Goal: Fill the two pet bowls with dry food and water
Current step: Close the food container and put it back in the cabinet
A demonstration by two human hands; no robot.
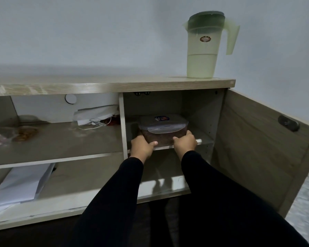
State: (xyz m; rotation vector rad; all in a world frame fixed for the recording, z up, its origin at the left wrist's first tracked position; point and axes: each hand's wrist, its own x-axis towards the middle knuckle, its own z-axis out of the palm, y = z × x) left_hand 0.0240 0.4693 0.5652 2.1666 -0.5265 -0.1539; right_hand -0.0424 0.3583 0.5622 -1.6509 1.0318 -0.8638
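Observation:
A clear plastic food container (pixel 163 128) with a clip-on lid, filled with brown dry food, sits on the upper shelf of the cabinet's right compartment. My left hand (pixel 142 145) grips its left side and my right hand (pixel 185 142) grips its right side. A pale green water pitcher (pixel 202 56) with a dark green lid stands on the cabinet top (pixel 114 84) at the right end, handle to the right. No pet bowls are in view.
The cabinet door (pixel 260 143) hangs open to the right of my arms. The left compartment holds white cables (pixel 95 123), a plastic bag (pixel 23 133) and, on the lower shelf, white paper (pixel 23 184). A vertical divider (pixel 123 125) stands just left of my left hand.

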